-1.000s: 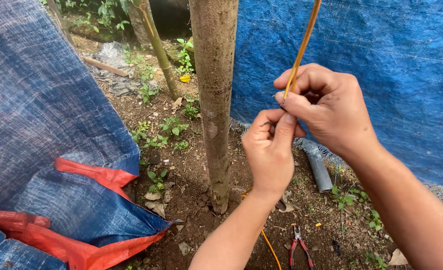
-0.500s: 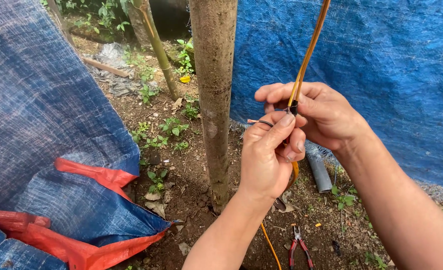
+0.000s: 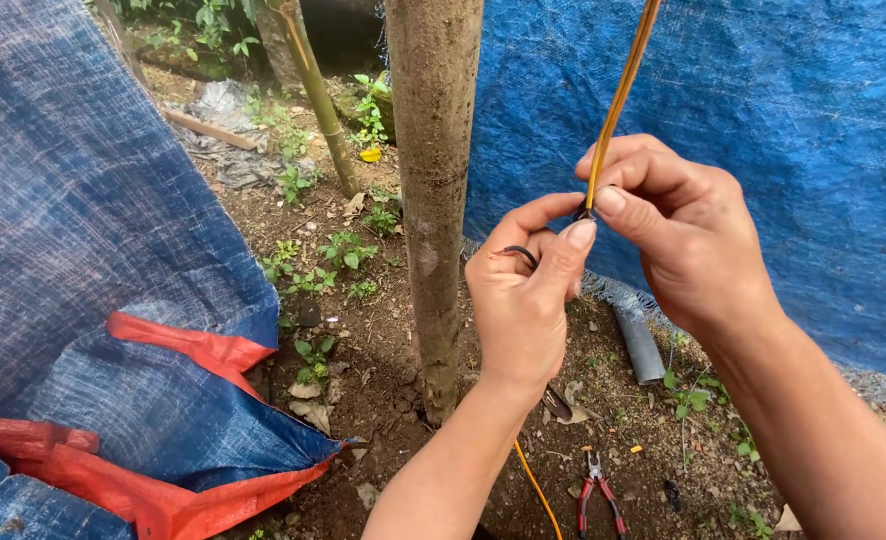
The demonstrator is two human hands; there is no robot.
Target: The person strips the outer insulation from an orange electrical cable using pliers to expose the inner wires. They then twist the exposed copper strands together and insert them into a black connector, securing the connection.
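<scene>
Two hands: both raised in front of the tree trunk (image 3: pixel 433 190), fingertips meeting on one yellow cable (image 3: pixel 618 105).
Left hand (image 3: pixel 523 295): thumb and forefinger pinched closed at the cable's lower gripped point; remaining fingers curled in.
Dark wire (image 3: pixel 518 253): a thin black loop stands out from the left hand's fingers, just beside the pinch. Whether it is joined to the cable cannot be told.
Right hand (image 3: pixel 678 225): closed around the cable, thumb pressed against the forefinger directly above the left hand's pinch; the two thumbs are touching or nearly so.
Cable position: runs from the top edge of the head view, slanting down and left into the grip. A further yellow length shows below the left forearm, descending to the ground.
Pliers (image 3: pixel 595 492): red handles, lying on the soil below the hands, well apart from them, beside the lower cable length.
Pipe (image 3: pixel 638 340): short grey piece on the ground, under the right wrist.
Blue tarpaulin, rear (image 3: pixel 813 140): hangs behind the hands and the trunk.
Blue tarpaulin, left (image 3: pixel 73 230): draped sheet with an orange-red underside (image 3: pixel 183 345) folded out at its lower edge.
Ground: bare soil with small green weeds (image 3: pixel 338 250) and dry leaves.
</scene>
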